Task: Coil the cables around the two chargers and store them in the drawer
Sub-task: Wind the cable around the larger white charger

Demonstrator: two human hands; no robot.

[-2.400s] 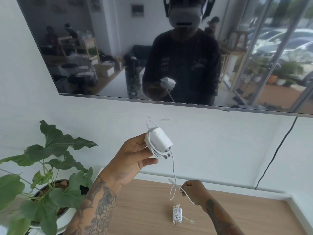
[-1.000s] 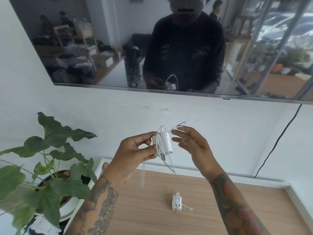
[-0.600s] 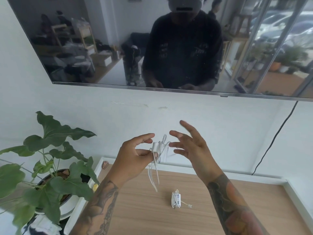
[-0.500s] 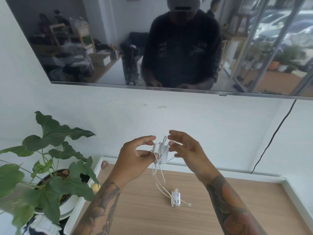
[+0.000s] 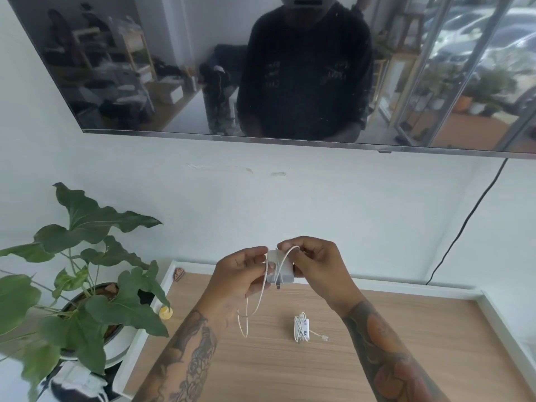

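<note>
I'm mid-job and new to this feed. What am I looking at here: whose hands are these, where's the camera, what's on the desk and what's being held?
There is no machine: a person works bare-handed, filmed from a camera on their head looking forward and down. The left hand grips a white charger; the right hand pinches its cable, part of which hangs loose in a loop. A second charger, already coiled, lies on the wooden desktop. A potted plant stands at the left, and a dark wall screen reflects the room.
</note>
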